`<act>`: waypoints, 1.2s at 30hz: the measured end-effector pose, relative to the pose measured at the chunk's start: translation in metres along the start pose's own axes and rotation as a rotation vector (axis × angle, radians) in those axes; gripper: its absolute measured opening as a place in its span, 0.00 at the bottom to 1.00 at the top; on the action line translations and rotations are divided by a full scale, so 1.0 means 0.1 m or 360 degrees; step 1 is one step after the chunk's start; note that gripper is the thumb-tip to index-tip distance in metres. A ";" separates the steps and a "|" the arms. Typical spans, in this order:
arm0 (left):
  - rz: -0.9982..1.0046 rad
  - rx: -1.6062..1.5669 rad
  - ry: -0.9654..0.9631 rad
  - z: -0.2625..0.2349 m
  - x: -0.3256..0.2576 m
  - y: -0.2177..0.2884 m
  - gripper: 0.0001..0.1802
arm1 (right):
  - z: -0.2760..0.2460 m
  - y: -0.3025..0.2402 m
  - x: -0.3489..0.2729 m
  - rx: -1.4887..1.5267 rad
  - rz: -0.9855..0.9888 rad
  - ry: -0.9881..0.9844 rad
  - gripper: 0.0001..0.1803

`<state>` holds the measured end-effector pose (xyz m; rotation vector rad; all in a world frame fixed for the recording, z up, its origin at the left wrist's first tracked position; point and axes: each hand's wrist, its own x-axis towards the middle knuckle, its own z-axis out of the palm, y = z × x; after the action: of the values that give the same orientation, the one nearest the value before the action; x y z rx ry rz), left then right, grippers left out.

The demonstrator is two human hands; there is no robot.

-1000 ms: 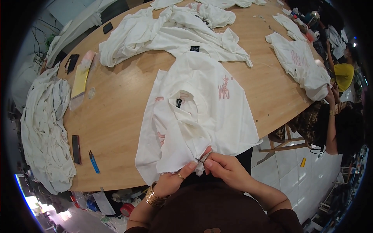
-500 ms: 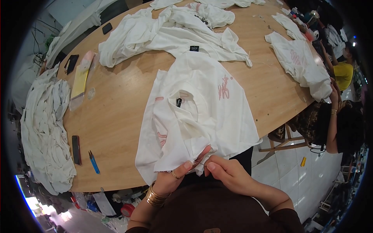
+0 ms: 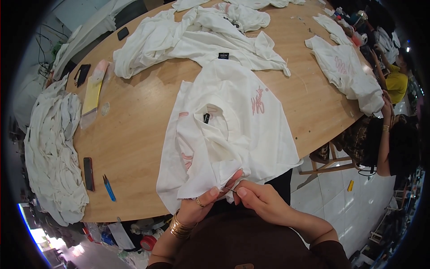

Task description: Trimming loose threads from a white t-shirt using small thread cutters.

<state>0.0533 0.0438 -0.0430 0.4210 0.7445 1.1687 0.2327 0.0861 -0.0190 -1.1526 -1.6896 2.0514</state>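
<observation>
A white shirt (image 3: 268,130) with pink lettering lies spread over the table's near edge, its collar showing a dark label. My left hand (image 3: 202,202), wearing gold bangles and a ring, pinches a fold of the shirt's near part between thumb and fingers. Close beside it, my right hand (image 3: 257,201) is closed around a thin, dark, needle-like tool (image 3: 230,190). The tool points left at the pinched cloth; its tip and whatever the right fingers enclose are too small or hidden to make out.
On the wooden table (image 3: 134,134) are a heap of white garments (image 3: 56,152), a phone (image 3: 88,174), blue thread snips (image 3: 109,188) and a yellow packet (image 3: 93,94). More white shirts (image 3: 179,45) lie beyond. At right, another person's hand (image 3: 386,107) touches a white shirt (image 3: 345,74).
My right hand has shifted very slightly, and the thin tool shows at a slightly different angle at the cloth. My left hand keeps its pinch; the shirt lies almost the same.
</observation>
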 end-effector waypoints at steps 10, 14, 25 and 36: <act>0.0002 -0.0001 -0.0011 -0.02 -0.01 -0.01 0.40 | 0.03 0.01 0.03 0.0032 -0.0036 -0.0017 0.17; 0.0011 0.0005 0.0006 -0.04 -0.01 -0.02 0.39 | 0.06 0.05 0.04 0.0070 -0.0064 0.0002 0.17; 0.0017 0.0053 -0.0052 -0.06 0.00 -0.05 0.37 | 0.08 0.10 0.06 0.0189 -0.0085 -0.0028 0.18; 0.0059 0.0004 0.0002 -0.02 0.03 -0.07 0.40 | 0.07 0.11 0.08 0.0220 -0.0141 0.0153 0.12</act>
<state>0.0572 0.0437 -0.0499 0.4378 0.7419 1.2029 0.2259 0.0829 -0.0324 -1.0938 -1.5013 1.9912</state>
